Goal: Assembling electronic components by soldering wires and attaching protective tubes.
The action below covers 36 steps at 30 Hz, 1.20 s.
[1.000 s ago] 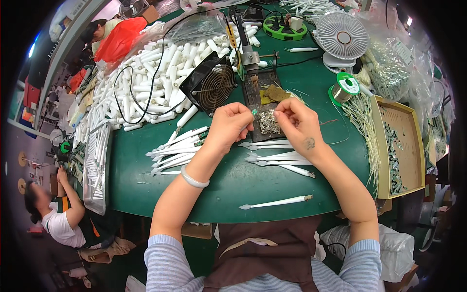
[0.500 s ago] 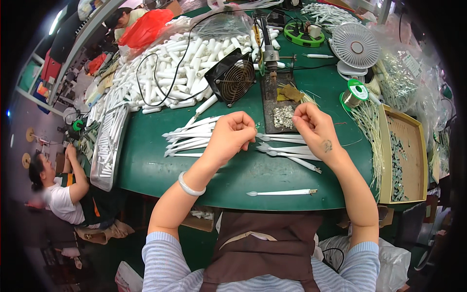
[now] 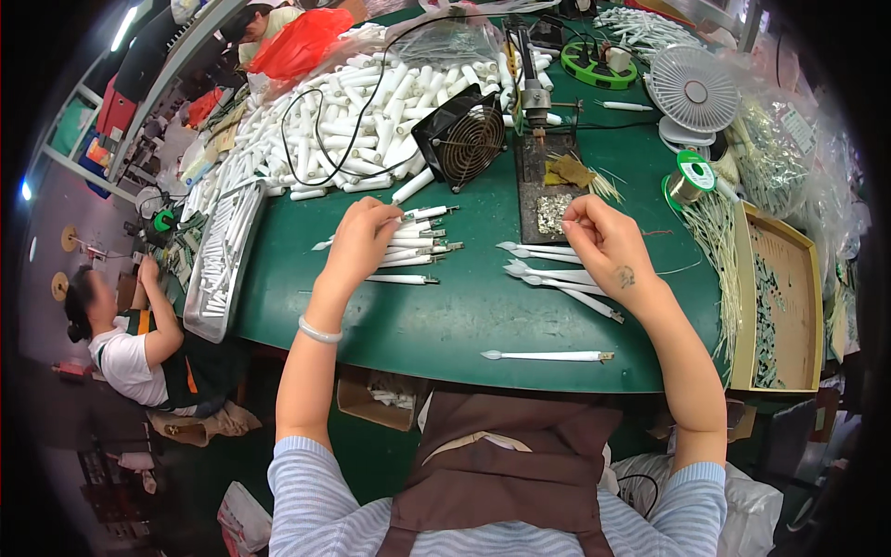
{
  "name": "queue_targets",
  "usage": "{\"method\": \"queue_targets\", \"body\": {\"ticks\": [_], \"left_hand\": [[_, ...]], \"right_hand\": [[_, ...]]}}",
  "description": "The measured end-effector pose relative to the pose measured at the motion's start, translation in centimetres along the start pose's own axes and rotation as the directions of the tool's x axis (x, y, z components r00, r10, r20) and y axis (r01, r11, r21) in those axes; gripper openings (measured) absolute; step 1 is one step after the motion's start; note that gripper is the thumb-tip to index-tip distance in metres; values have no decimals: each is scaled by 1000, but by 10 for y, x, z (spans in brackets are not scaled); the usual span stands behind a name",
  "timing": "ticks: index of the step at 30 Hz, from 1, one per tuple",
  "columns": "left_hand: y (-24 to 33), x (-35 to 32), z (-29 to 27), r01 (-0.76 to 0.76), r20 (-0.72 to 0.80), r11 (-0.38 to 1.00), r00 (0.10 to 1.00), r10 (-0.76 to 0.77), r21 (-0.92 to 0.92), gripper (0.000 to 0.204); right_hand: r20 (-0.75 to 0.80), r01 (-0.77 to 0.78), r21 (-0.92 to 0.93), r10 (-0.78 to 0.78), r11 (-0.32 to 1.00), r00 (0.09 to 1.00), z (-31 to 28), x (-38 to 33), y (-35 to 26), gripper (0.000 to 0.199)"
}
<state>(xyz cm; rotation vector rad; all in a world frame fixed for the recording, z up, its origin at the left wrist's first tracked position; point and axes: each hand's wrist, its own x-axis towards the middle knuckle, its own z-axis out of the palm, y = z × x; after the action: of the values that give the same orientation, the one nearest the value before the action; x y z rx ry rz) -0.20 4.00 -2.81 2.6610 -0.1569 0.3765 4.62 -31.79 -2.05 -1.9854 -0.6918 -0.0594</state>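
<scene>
Green table (image 3: 427, 325): white flame-tipped sticks (image 3: 399, 278), tube pile (image 3: 371, 111), 1 black fan (image 3: 469, 139).

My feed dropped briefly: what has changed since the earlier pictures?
The left hand has moved left, from beside the silvery heap to the left bunch of white sticks. The tiny greenish piece it pinched earlier cannot be made out now; whether it was let go is unclear. The right hand stays beside the heap; the lone white stick and black fan stay put.

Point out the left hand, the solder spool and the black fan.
Left hand (image 3: 360, 239): head view, back of the hand.
Solder spool (image 3: 685, 191): head view, wound wire.
Black fan (image 3: 472, 142): head view, middle of the grille.
</scene>
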Motion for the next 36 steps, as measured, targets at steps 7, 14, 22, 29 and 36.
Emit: {"method": "queue_targets", "body": {"ticks": [7,14,22,29,36], "left_hand": [[80,-12,18,-362,-114,929,929,352,-80,20],[183,-45,91,-469,245,755,750,615,-458,35],[176,10,66,339,581,591,764,281,-732,17],[153,39,68,595,625,200,764,160,-778,16],[145,34,76,410,452,300,888,84,-862,13]], "right_hand": [[-33,40,-44,-42,998,999,-6,0,5,8],[-29,36,-70,-38,997,999,0,4,13,10],[-70,-175,265,200,948,977,-27,9,6,9],[-140,-8,190,35,982,990,-25,3,1,7],[-134,221,-67,-228,973,964,-10,4,-3,23]]}}
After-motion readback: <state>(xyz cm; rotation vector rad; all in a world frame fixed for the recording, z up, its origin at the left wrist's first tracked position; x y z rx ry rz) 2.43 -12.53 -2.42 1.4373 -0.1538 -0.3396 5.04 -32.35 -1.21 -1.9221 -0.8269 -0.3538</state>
